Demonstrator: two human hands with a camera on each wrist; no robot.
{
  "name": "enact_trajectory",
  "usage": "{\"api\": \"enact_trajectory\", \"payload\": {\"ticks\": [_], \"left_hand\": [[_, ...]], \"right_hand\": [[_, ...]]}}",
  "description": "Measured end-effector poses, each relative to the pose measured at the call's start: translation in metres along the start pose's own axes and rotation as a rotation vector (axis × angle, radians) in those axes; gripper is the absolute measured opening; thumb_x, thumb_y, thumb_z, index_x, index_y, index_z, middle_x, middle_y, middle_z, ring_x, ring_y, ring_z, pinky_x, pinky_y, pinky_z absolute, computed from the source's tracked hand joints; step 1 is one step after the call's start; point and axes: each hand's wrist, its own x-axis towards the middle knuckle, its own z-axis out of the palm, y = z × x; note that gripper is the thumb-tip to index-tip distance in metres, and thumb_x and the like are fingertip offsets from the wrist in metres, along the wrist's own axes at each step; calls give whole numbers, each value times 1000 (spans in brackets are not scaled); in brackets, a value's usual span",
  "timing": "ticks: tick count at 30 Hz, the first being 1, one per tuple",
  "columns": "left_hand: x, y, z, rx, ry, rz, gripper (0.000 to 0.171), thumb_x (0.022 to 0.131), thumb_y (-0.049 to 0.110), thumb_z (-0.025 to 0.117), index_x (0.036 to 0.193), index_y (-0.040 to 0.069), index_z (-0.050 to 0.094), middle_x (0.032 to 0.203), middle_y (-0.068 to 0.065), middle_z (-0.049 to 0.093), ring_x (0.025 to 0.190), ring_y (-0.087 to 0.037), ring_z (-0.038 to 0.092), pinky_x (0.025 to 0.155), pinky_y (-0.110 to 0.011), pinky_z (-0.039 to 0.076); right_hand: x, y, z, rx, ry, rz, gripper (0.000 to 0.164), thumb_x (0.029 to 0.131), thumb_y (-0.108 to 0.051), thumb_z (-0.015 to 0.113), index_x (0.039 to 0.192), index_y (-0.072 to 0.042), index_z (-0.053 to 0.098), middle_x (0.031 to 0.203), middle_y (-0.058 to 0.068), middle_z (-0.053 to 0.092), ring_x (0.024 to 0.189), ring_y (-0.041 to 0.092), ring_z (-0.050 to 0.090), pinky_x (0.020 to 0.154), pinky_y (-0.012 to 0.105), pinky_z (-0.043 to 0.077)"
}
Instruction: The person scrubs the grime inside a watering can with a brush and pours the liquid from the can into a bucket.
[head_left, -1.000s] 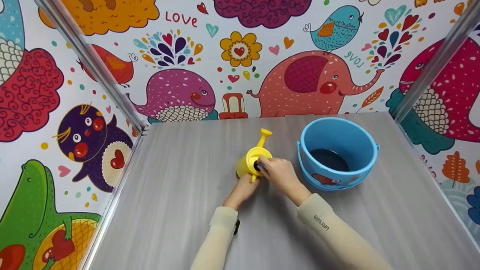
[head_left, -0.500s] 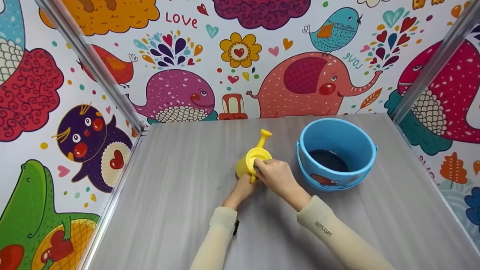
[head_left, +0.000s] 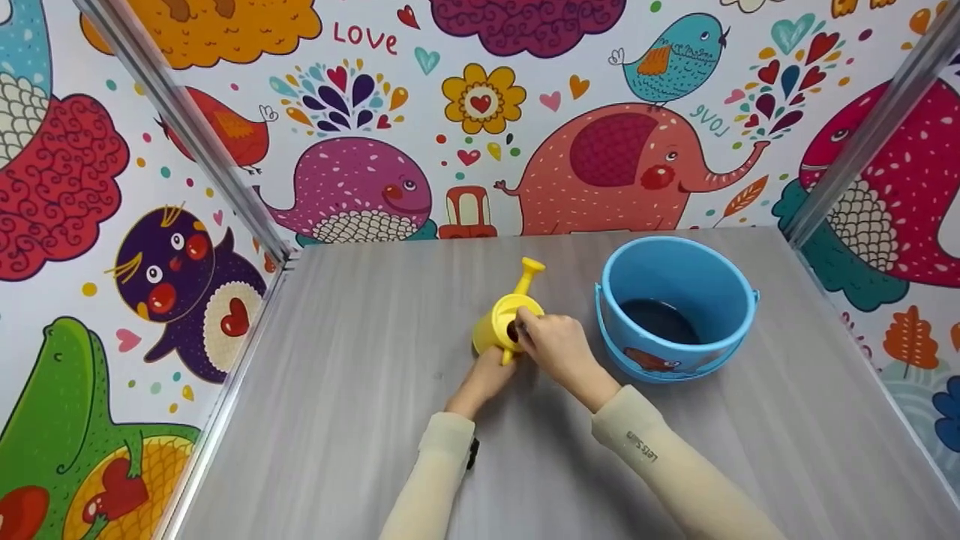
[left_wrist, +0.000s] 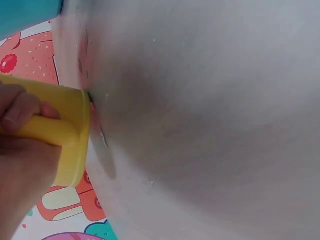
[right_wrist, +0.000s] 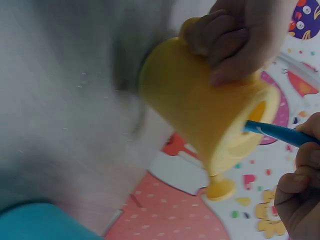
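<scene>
A small yellow toy watering can is near the middle of the tabletop, its spout pointing away. My left hand grips its handle, fingers curled round it in the left wrist view. From the right, my right hand reaches over the can's rim. In the right wrist view it pinches a slim blue stick, whose far end goes into the can's top opening and is hidden there. The can's base edge is close over the tabletop in the left wrist view.
A blue bucket stands to the right of the can, its handle hanging down and its inner bottom dark. Small wet-looking spots mark the grey table. Printed cartoon walls enclose the back and sides.
My right hand has dipped slightly toward the can's opening, then risen a little again. The left hand and can have stayed almost in place.
</scene>
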Motion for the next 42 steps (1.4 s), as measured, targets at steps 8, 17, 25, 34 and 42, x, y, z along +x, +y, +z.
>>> {"api": "enact_trajectory", "payload": {"ticks": [8, 17, 25, 34, 42], "left_hand": [[2, 1, 0, -24, -15, -39, 27, 96, 14, 52, 71, 17, 42, 61, 8, 34, 55, -10, 34, 54, -25, 31], [2, 0, 1, -16, -9, -19, 23, 97, 13, 51, 75, 15, 46, 63, 7, 35, 58, -10, 35, 58, -26, 31], [3, -1, 2, 12, 20, 68, 17, 99, 10, 50, 86, 2, 59, 67, 5, 37, 63, -12, 39, 63, -26, 34], [0, -1, 2, 0, 22, 78, 15, 96, 9, 53, 86, 0, 60, 68, 5, 40, 62, -11, 39, 61, -25, 34], [0, 0, 0, -5, 14, 30, 19, 100, 17, 51, 84, 8, 58, 67, 7, 38, 63, -11, 39, 63, -26, 34]], "right_hand": [[2, 7, 9, 28, -45, 76, 15, 92, -17, 70, 96, -9, 57, 61, 7, 57, 50, 22, 53, 50, 38, 50], [0, 1, 5, -7, -56, 63, 17, 91, -19, 71, 96, -9, 58, 58, 4, 54, 48, 21, 51, 50, 34, 50], [3, -7, -5, -47, -6, 7, 17, 89, -17, 72, 90, -10, 57, 53, 2, 46, 44, 18, 46, 45, 32, 44], [-3, -7, -9, -21, -8, 20, 16, 89, -20, 73, 94, -9, 63, 57, 3, 56, 47, 17, 52, 48, 32, 48], [1, 1, -19, 284, -141, 146, 24, 93, -29, 69, 105, -10, 61, 80, 5, 69, 65, 16, 61, 67, 32, 57]]}}
